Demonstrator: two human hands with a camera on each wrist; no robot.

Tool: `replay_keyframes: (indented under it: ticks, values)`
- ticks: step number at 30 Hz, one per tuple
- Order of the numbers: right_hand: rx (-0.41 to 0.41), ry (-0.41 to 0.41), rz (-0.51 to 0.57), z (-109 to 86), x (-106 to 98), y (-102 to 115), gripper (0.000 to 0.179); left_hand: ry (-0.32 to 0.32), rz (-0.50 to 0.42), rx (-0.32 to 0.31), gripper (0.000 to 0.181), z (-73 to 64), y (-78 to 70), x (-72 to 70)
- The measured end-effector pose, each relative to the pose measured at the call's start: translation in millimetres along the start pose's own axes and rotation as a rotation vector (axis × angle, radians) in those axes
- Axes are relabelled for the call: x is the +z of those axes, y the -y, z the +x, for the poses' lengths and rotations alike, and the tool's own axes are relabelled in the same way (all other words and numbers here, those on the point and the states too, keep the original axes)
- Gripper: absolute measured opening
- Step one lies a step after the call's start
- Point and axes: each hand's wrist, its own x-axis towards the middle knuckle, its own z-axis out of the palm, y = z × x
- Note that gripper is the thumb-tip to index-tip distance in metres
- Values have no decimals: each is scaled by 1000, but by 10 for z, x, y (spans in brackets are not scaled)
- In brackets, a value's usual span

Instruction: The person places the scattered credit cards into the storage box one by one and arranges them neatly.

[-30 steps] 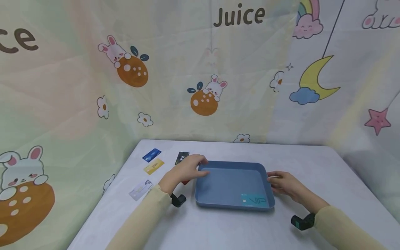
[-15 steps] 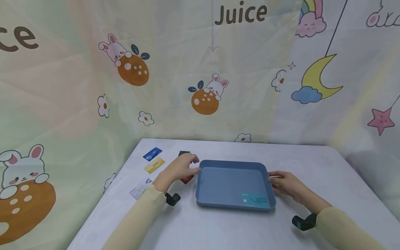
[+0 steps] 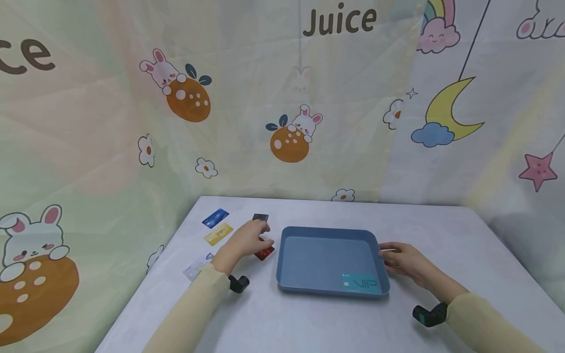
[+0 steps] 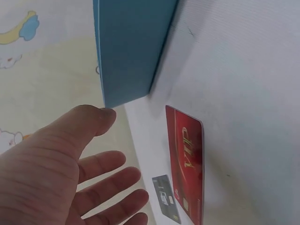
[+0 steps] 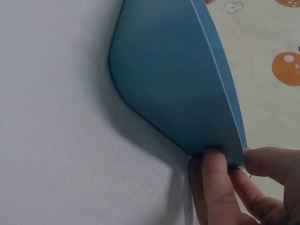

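Blue tray (image 3: 328,260) lies flat on a white table (image 3: 326,326), its long axis running left to right before the person. Inside its near right corner, a teal card (image 3: 359,283) has its long axis parallel to the tray's. The right hand (image 3: 405,263) touches the tray's right end, fingers bent; whether they grip, I cannot tell. Left of the tray, the left hand (image 3: 247,240) holds nothing, thumb and fingers spread, near a red card (image 4: 187,161) and a black card (image 3: 260,216).
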Motion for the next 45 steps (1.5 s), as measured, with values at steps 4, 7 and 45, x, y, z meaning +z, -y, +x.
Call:
replay_keyframes:
  ticks: [4,7,45]
  values:
    - [-7,4,-1,2,-8,-17,60,5,13,-50,46,6,43,35]
    - [-11,3,-1,6,-12,-21,60,1,35,-95,47,28,77,83]
    - [-14,-6,-26,3,-1,-12,59,-46,-39,-431,53,45,117,165]
